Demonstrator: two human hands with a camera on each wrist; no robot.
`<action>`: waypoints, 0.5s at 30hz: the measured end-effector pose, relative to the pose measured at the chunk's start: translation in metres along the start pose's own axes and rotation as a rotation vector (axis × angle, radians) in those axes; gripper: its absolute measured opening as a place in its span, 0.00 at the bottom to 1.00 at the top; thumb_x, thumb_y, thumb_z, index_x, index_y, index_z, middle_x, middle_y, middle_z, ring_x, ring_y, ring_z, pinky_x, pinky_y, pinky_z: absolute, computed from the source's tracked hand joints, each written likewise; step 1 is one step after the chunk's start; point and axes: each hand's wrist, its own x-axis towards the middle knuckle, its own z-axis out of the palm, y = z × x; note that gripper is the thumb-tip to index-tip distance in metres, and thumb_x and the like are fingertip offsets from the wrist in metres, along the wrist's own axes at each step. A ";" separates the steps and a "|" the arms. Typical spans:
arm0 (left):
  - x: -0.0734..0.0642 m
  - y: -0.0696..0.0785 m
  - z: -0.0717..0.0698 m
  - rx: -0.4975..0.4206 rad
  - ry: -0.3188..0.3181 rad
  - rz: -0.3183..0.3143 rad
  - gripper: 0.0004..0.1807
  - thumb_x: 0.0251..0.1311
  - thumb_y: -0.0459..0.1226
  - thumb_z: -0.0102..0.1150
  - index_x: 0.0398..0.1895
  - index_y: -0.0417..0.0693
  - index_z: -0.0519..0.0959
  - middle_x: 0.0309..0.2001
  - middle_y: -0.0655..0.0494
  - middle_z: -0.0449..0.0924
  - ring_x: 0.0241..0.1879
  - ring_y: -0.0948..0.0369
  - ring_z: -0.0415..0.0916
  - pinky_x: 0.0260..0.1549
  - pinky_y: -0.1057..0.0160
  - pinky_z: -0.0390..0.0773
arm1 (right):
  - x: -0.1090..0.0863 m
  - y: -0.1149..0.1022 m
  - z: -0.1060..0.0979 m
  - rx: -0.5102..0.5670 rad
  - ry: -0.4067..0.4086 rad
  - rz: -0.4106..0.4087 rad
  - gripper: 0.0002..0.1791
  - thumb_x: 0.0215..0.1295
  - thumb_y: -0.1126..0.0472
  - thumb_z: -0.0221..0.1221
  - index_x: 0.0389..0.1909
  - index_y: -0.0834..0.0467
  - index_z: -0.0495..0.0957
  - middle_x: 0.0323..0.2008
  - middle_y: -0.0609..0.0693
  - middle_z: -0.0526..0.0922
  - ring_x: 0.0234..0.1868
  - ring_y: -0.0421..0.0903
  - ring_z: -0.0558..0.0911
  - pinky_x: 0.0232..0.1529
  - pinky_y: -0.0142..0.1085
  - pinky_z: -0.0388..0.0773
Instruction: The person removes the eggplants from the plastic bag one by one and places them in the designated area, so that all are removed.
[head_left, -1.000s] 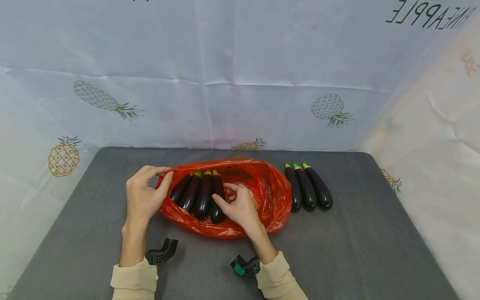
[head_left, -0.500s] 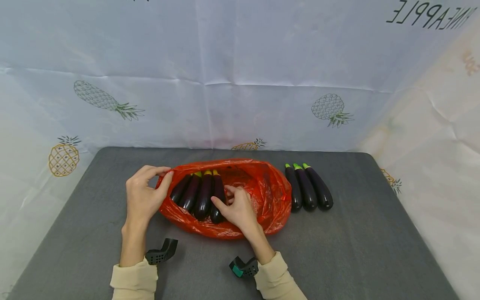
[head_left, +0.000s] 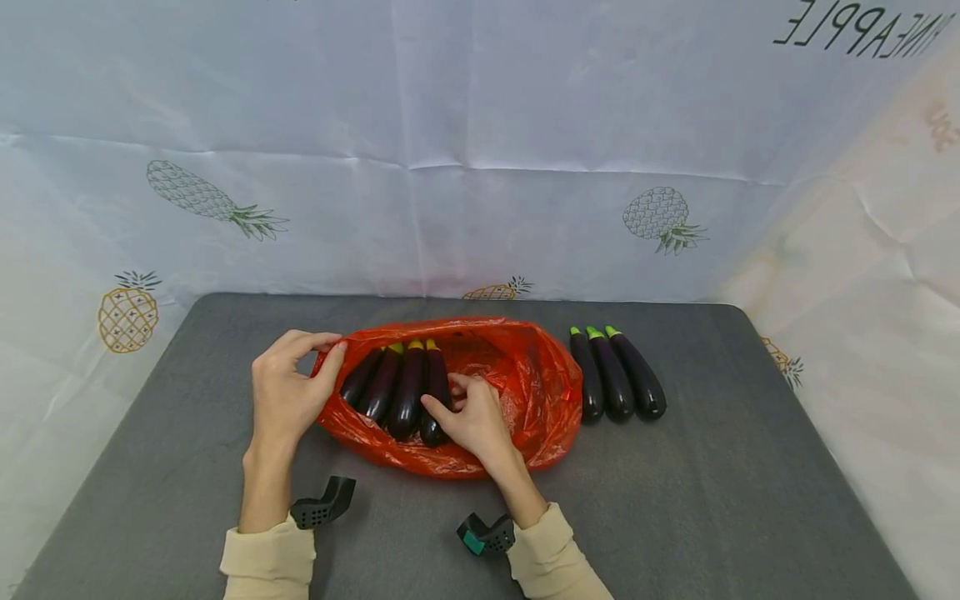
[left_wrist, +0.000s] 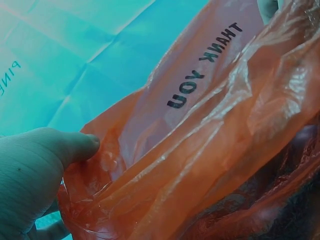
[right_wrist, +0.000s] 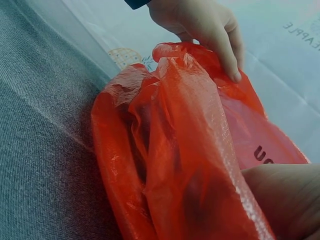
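A red plastic bag (head_left: 543, 392) lies with its mouth open on the table, "THANK YOU" printed on it. Several eggplants (head_left: 407, 392) lie side by side in its left half, stems away from me. My left hand (head_left: 288, 387) pinches the bag's left rim between thumb and fingers; in the left wrist view its thumb (left_wrist: 82, 146) presses on the plastic. My right hand (head_left: 480, 425) reaches into the bag and grips the rightmost eggplant (head_left: 437, 375) there, thumb across it and fingers along its right side. In the right wrist view the bag hides those fingers.
Three more eggplants (head_left: 617, 379) with green stems lie on the grey table (head_left: 712, 467), just right of the bag. Behind the table hangs a white cloth (head_left: 450, 225) with pineapple prints. A black wrist mount (head_left: 486, 533) sits at the right wrist.
My right hand has shifted slightly left and toward me, its thumb moving farther across the rightmost eggplant. The left hand keeps its hold on the rim.
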 end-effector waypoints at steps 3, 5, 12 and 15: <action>0.000 0.000 0.000 -0.003 0.003 0.004 0.04 0.57 0.27 0.70 0.36 0.38 0.90 0.30 0.45 0.86 0.31 0.54 0.80 0.36 0.81 0.67 | 0.001 0.001 0.000 0.026 -0.011 0.010 0.31 0.63 0.52 0.69 0.59 0.70 0.79 0.40 0.62 0.87 0.37 0.52 0.90 0.40 0.43 0.87; 0.000 0.000 0.000 -0.002 0.003 0.004 0.04 0.57 0.27 0.70 0.36 0.38 0.90 0.30 0.46 0.86 0.31 0.54 0.80 0.35 0.80 0.67 | 0.001 0.001 0.000 0.044 -0.018 0.018 0.30 0.63 0.53 0.69 0.59 0.70 0.80 0.38 0.62 0.87 0.35 0.51 0.90 0.38 0.41 0.87; 0.000 0.000 0.001 -0.002 -0.001 0.000 0.04 0.57 0.27 0.70 0.36 0.38 0.90 0.30 0.45 0.86 0.31 0.53 0.80 0.37 0.81 0.67 | 0.002 0.004 0.000 0.061 -0.014 0.038 0.30 0.60 0.55 0.70 0.58 0.70 0.80 0.35 0.60 0.87 0.31 0.47 0.90 0.34 0.35 0.86; 0.000 0.000 0.001 0.002 -0.003 -0.002 0.04 0.57 0.27 0.70 0.36 0.38 0.90 0.30 0.45 0.86 0.32 0.53 0.80 0.37 0.81 0.67 | 0.002 0.004 0.000 0.057 -0.012 0.044 0.29 0.60 0.56 0.70 0.58 0.70 0.80 0.36 0.60 0.87 0.32 0.47 0.89 0.34 0.35 0.86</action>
